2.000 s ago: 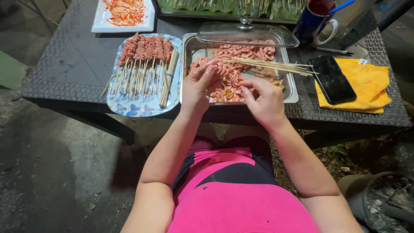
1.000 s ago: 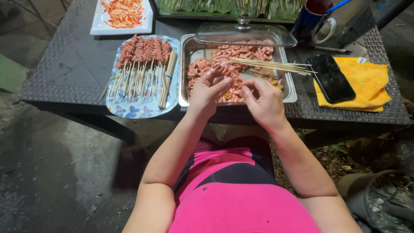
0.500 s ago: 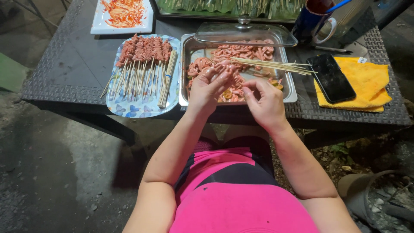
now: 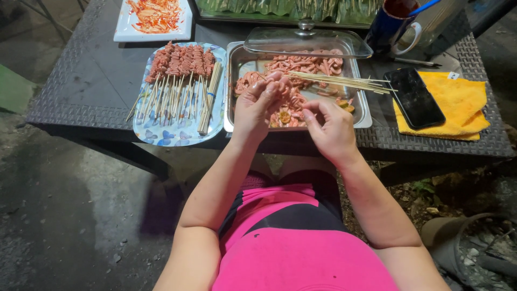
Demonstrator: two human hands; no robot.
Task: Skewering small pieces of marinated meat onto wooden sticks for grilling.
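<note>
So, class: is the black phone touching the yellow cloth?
Touching. The head view shows the black phone lying flat with its right part on the yellow cloth and no gap between them; its left edge overhangs onto the dark table.

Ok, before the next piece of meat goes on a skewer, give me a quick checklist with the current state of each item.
1. Left hand has a piece of meat: ok, its fingers close on a pink piece above the metal tray.
2. Right hand has a skewer: cannot tell, fingers are pinched but no stick is clearly visible.
3. Spare skewers within reach: ok, a bundle lies across the tray.
4. Meat left in the tray: ok, plenty.
5. Room on the patterned plate for finished skewers: ok, the near edge is bare.
6. Phone away from the meat: ok, it lies on the yellow cloth.
</note>
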